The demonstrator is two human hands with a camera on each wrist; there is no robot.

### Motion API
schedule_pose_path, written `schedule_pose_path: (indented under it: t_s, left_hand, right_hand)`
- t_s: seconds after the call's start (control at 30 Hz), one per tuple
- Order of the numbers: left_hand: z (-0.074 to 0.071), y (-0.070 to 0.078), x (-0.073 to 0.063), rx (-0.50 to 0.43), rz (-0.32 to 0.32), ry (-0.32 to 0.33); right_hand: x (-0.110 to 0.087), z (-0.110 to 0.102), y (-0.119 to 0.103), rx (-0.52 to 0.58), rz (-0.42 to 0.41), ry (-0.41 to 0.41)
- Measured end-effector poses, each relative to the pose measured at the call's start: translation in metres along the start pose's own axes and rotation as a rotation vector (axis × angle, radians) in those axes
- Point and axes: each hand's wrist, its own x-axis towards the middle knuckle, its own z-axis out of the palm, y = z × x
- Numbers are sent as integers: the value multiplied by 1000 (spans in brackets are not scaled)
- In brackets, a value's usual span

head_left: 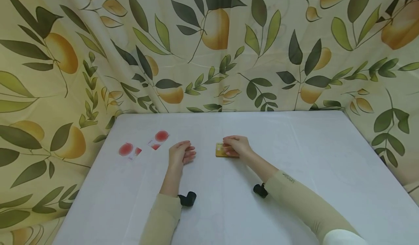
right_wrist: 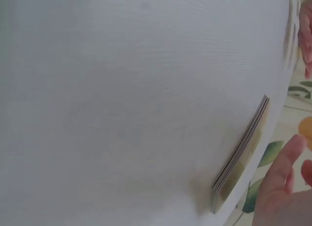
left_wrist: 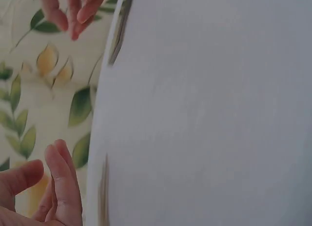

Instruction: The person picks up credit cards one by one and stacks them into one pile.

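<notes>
A small stack of yellow cards (head_left: 218, 151) lies on the white table; its layered edge (right_wrist: 240, 147) shows in the right wrist view. Over the stack's right part hovers my right hand (head_left: 238, 146), fingers loosely bent and apart from the cards, with nothing between them. My left hand (head_left: 181, 153) is held left of the stack, thumb and fingers (left_wrist: 64, 187) spread a little and holding nothing. Farther left lie white cards with red circles: one nearer card (head_left: 126, 149) and one farther card (head_left: 161, 136), the latter just beyond the left hand.
The white table (head_left: 294, 146) runs back to a curtain (head_left: 203, 81) printed with leaves and fruit. Black wrist cameras sit under both sleeves, the left camera (head_left: 188, 199) and the right camera (head_left: 260, 190), close to the tabletop.
</notes>
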Motion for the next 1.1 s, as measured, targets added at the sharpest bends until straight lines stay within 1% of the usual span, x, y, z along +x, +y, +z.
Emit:
schedule_pose_path:
  t_s: [0.1,0.2,0.3,0.43,0.53,0.57,0.6,0.7,0.77,0.8,0.83,0.97,1.1]
  left_hand:
    - [-21,11,1,-27,8,48]
    - [-42,23,4,-38,11,93]
    - [-62,36,7,-32,23,143]
    - [-85,51,15,-5,37,199]
    - [-99,60,23,22,8,235]
    - [-103,63,26,27,-8,246]
    - [-106,65,28,31,-22,250]
    - [-113,71,35,36,-51,238]
    - [-118,75,40,62,-52,222]
    - [-120,77,42,81,-49,209]
    - [-122,78,44,100,-47,200]
    - [-130,85,53,189,-43,174]
    - [-135,90,59,224,-59,142]
  right_hand:
    - [5,12,-3,1,1,-48]
    - [12,25,-3,26,10,-93]
    - [17,40,-2,51,25,-122]
    - [20,60,1,75,42,-143]
    - [20,72,2,111,45,-162]
    - [22,75,3,136,34,-186]
    - [22,78,4,155,37,-193]
    - [24,88,6,196,48,-211]
    - [28,95,9,231,60,-226]
    - [28,101,9,240,78,-215]
    - [30,104,10,258,88,-224]
    - [32,120,14,349,99,-277]
    - [30,132,16,446,112,-336]
